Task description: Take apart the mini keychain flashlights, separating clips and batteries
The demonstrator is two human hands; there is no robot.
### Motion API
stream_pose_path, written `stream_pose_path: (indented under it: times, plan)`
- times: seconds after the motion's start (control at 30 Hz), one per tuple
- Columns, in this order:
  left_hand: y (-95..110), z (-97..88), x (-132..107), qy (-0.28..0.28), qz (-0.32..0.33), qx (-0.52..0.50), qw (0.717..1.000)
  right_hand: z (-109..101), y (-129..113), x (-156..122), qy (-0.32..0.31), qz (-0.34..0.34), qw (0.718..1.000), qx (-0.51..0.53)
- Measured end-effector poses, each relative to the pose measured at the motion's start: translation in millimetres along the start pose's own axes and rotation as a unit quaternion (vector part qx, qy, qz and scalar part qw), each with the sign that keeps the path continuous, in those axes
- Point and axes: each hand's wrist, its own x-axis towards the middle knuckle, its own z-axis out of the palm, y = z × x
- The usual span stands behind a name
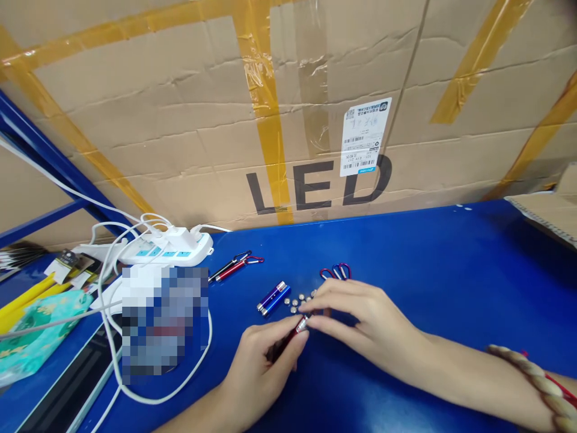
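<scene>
Head view: your left hand [256, 367] grips a red penlight [287, 341], your right hand [356, 313] pinches its tip beside loose button cells [298, 299].

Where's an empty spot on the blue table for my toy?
The widest bare patch of the blue table lies right of the right hand, up to the LED carton. A smaller strip runs between carton and carabiners. Crowded: button cells and blue torches near the left hand holding a pen torch, power strip and white cable further left.
</scene>
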Motion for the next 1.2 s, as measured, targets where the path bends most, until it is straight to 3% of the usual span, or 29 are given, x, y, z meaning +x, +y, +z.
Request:
stream_pose_path:
  times: [0.1,0.27,0.47,0.7,0.8,0.9,1.03,1.2]
  plan:
    - [2.4,-0.3,-1.4,-0.025,0.003,-0.029,0.999,6.9,-4.4,-2.3,0.004,0.045,0.988,0.149]
    - [2.6,1.6,-6.0,-0.084,-0.012,-0.123,0.989,11.5,-1.0,-0.6,0.002,0.161,0.944,0.287]
    - [0.4,2.2,-7.5,-0.137,-0.036,-0.237,0.961,13.2,-3.3,-2.2,-0.037,0.183,0.915,0.357]
    - [8.0,-2.2,0.0,-0.154,-0.119,-0.281,0.94,17.0,4.7,-2.4,-0.016,0.182,0.924,0.335]
    - [7.7,-6.4,0.9,-0.122,-0.092,-0.209,0.966,13.6,11.0,0.5,0.003,0.176,0.939,0.295]
    - [0.3,-12.4,4.1,-0.031,-0.047,-0.025,0.998,9.8,21.1,2.8,0.019,0.157,0.964,0.211]
    - [-14.4,-17.5,11.3,0.035,0.036,0.164,0.985,10.6,35.4,-0.5,0.01,0.076,0.99,0.118]
    - [-26.0,-17.3,15.7,0.06,0.08,0.246,0.964,15.8,39.2,-7.2,-0.024,0.05,0.993,0.105]
